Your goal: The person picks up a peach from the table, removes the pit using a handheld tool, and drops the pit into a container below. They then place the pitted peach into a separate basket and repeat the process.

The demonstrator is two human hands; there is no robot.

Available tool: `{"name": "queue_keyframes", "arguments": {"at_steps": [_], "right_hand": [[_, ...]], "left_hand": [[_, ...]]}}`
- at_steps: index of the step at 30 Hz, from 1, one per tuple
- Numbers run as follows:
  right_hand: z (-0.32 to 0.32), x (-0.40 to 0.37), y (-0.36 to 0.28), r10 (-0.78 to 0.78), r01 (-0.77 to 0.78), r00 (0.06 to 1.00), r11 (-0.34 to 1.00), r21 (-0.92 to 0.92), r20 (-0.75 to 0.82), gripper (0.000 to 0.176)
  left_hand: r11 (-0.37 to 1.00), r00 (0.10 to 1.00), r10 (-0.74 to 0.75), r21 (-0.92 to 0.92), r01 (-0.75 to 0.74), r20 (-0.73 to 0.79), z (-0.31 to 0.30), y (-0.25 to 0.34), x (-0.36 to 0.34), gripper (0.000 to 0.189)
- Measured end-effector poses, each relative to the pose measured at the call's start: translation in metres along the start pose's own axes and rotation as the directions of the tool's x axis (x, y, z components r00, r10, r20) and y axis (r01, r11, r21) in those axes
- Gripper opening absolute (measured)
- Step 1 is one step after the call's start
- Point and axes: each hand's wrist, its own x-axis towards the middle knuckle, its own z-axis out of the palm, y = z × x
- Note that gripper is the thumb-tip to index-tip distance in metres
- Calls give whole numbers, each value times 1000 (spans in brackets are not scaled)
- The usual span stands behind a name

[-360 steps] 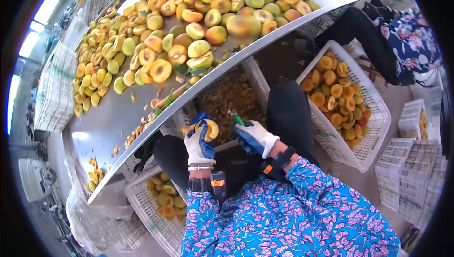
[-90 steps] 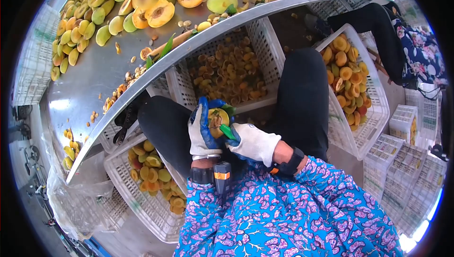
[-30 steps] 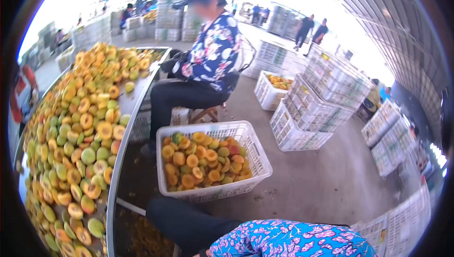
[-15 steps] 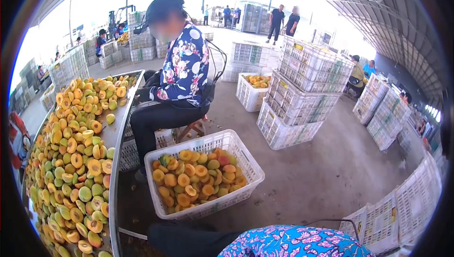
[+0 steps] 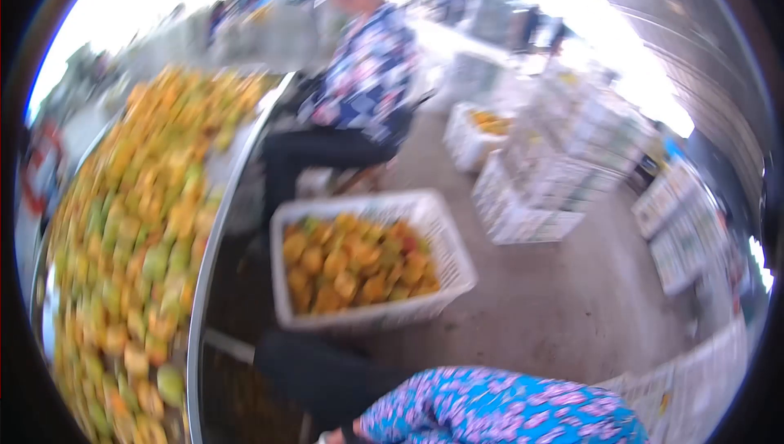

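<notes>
My right arm, in a blue sleeve with pink flowers [image 5: 506,403], reaches in along the bottom edge. Only a sliver of my right hand [image 5: 330,437] shows past a dark cuff, and its fingers are cut off by the frame. My left hand is out of view. To the left, halved stone fruit [image 5: 135,256], yellow-orange and green, lie heaped on a metal-edged table [image 5: 214,240]. A white plastic crate [image 5: 453,277] of similar fruit halves [image 5: 351,264] stands on the floor, beyond my dark-clad leg [image 5: 327,375].
A co-worker [image 5: 363,77] in a flowered top sits at the table's far side. Stacked white crates [image 5: 563,158] stand beyond the floor crate, with more crates [image 5: 682,224] at right and lower right [image 5: 686,387]. Motion blurs the view.
The view has swung, so the co-worker and crates appear shifted right and upward. My right sleeve shows more, and a bit of the hand has come in at the bottom edge.
</notes>
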Motion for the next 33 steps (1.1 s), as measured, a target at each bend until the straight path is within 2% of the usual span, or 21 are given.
{"name": "queue_keyframes", "arguments": {"at_steps": [3,4,5,6,7,8,10,12,13,14,15,17,18,20,23,24,26,28,31,32,33], "right_hand": [[21,0,0,208,-207,977,978,-28,45,15],[20,10,8,192,-188,979,980,-62,68,17],[13,29,20,284,-274,951,957,-93,122,14],[16,30,18,287,-272,954,949,-159,81,18],[13,34,20,338,-323,930,939,-117,147,17],[7,30,23,336,-376,884,924,67,324,17],[-3,20,32,220,-529,762,753,391,609,24],[-1,22,36,191,-554,771,672,492,607,24],[-7,24,33,108,-574,718,651,497,688,27],[-9,21,28,10,-546,714,635,547,700,29],[-9,18,22,30,-505,748,674,538,664,29],[-3,16,14,31,-380,806,793,476,591,29],[-1,13,11,112,-369,838,836,405,534,27],[5,8,5,217,-307,911,924,227,350,28],[10,7,-5,279,-300,929,953,53,244,28],[5,12,0,277,-381,876,900,214,394,28],[-8,27,24,163,-561,737,688,460,656,29],[-12,34,34,-1,-651,621,556,517,783,33],[-7,29,28,95,-623,704,559,548,704,32],[-9,34,32,81,-649,683,524,552,725,31],[-12,38,35,99,-597,708,614,517,700,31]], "left_hand": [[951,989,-124,-295,97,-75,-20,-13,-6,32],[927,995,-78,-372,49,-63,-24,-15,-8,29],[894,998,-33,-448,6,-52,-27,-17,-10,27],[940,999,-18,-341,4,-40,-32,-19,-6,31],[972,1000,-6,-234,4,-5,-36,-14,-9,35],[991,998,22,-136,-15,56,-33,-5,-10,39],[997,992,54,-66,-46,117,-32,2,-13,47],[970,981,8,-238,39,192,-33,6,-13,48],[847,976,2,-519,115,219,-31,1,-11,45],[639,970,10,-748,182,244,-26,-5,-10,42],[630,980,35,-765,131,197,-23,-11,-8,40],[668,989,72,-743,51,132,-28,-9,-13,40],[696,982,59,-713,88,179,-31,-5,-15,34],[707,989,31,-702,79,142,-30,-8,-17,29],[771,994,2,-633,66,106,-33,-16,-14,30],[782,995,-11,-619,70,99,-33,-18,-12,31],[803,991,-21,-588,96,133,-32,-5,-17,38],[773,989,-11,-627,102,147,-33,-10,-14,40],[752,989,-17,-650,108,145,-34,-14,-11,38],[740,992,-19,-665,96,122,-32,-13,-9,35],[759,994,-17,-646,85,111,-30,-11,-7,29]]}}
